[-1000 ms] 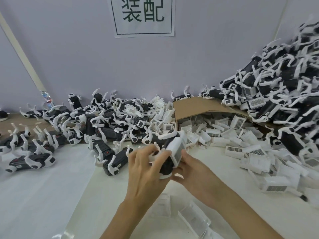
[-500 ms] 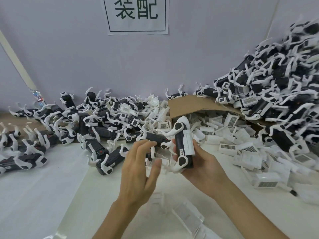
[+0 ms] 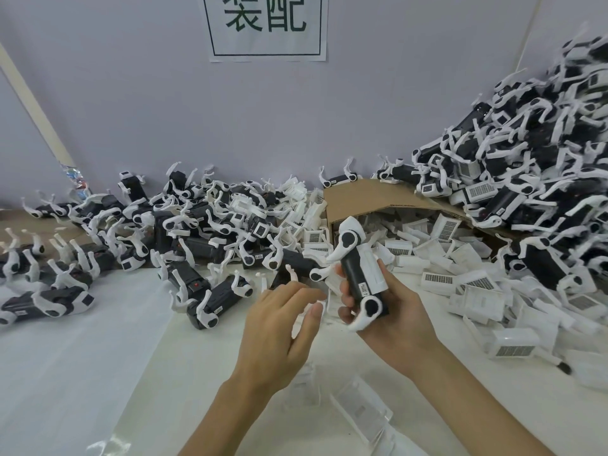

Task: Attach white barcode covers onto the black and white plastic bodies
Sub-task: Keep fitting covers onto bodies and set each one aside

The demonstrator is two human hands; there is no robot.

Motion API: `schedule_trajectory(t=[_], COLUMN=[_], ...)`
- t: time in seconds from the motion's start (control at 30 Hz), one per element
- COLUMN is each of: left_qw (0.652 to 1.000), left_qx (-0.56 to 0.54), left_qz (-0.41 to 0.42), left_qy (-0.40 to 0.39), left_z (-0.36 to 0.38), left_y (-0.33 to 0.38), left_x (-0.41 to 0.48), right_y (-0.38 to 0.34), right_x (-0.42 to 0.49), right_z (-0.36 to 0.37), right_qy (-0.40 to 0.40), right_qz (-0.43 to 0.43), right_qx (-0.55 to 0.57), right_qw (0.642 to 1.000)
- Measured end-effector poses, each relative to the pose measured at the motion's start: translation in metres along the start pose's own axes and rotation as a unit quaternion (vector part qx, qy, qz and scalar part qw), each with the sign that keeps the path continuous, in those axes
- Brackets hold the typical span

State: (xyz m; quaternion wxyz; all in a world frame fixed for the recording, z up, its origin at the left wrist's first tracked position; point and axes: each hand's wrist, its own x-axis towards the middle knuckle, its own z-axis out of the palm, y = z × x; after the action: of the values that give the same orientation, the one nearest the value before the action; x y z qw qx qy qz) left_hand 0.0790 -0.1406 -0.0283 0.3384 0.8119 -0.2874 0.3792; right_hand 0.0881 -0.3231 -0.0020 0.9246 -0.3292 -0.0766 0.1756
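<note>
My right hand (image 3: 391, 319) grips a black and white plastic body (image 3: 357, 274) held upright, with a white barcode cover (image 3: 373, 274) seated on its right side. My left hand (image 3: 279, 327) hovers just left of it, fingers spread and holding nothing. Loose white barcode covers (image 3: 444, 258) spill out of a cardboard box (image 3: 371, 199) behind my hands and spread to the right. Black and white bodies lie heaped at the left (image 3: 197, 232) and in a tall pile at the right (image 3: 533, 166).
A white sheet (image 3: 82, 373) covers the table in front. Clear plastic trays (image 3: 358, 413) lie near the front edge between my forearms. A wall with a printed sign (image 3: 266, 26) stands behind the piles.
Both hands pressed the cover onto the body a second ago. My left hand has since let go and drawn back left, while my right hand turned the body upright.
</note>
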Motion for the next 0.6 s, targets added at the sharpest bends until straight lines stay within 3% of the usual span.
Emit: schedule_trajectory(t=[0.13,0.23,0.4,0.53,0.6], left_qw=[0.977,0.899,0.831,0.812,0.813], left_qx=[-0.104,-0.304,-0.422,-0.447,-0.448], left_qz=[-0.145,-0.266,-0.344,-0.368,-0.367], left_qy=[-0.116,-0.166,-0.113,-0.07,-0.059], left_z=[0.0,0.002,0.005,0.005,0.004], left_y=[0.004,0.012,0.011,0.007,0.006], left_x=[0.002,0.008,0.01,0.009,0.01], right_y=[0.001,0.008,0.016,0.016,0.011], right_x=[0.0,0.001,-0.001,0.005,0.005], right_z=[0.002,0.006,0.01,0.003,-0.002], right_qy=[0.01,0.022,-0.018,0.091,0.098], right_qz=[0.014,0.013,-0.01,-0.12,-0.148], right_qx=[-0.034,-0.117,-0.274,-0.373,-0.401], right_qw=[0.999,0.993,0.961,0.915,0.899])
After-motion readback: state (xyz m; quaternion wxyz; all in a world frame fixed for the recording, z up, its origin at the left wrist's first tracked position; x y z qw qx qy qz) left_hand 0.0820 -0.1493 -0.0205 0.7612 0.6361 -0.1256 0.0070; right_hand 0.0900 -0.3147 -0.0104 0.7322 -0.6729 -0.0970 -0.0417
